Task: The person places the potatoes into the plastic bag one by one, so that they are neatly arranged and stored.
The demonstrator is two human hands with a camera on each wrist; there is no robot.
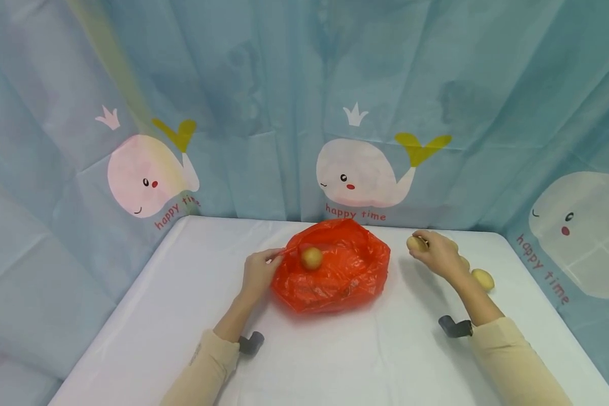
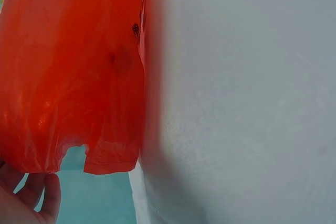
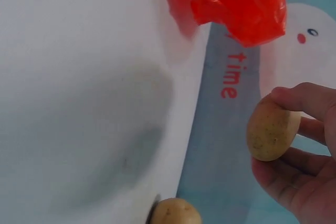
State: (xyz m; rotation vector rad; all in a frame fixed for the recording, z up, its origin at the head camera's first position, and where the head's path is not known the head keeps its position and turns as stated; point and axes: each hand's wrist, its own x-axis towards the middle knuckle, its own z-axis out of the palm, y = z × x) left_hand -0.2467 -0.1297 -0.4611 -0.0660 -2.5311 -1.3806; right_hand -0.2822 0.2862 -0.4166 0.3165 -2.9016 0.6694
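An orange-red plastic bag (image 1: 335, 287) lies with its mouth spread on the white table, and one potato (image 1: 312, 258) shows inside near its left side. My left hand (image 1: 260, 273) pinches the left edge of the bag's mouth; the left wrist view catches the fingers (image 2: 51, 192) at the edge of the red plastic. To the right of the bag, my right hand (image 1: 438, 254) holds another potato (image 3: 273, 129) above the table, gripped between thumb and fingers. How much more the bag contains is hidden by its folds.
Several potatoes, among them one in plain sight (image 1: 482, 279), lie on the right of the table (image 1: 325, 361), partly behind the right hand and forearm. A blue curtain (image 1: 264, 101) with whale prints hangs along the back and sides.
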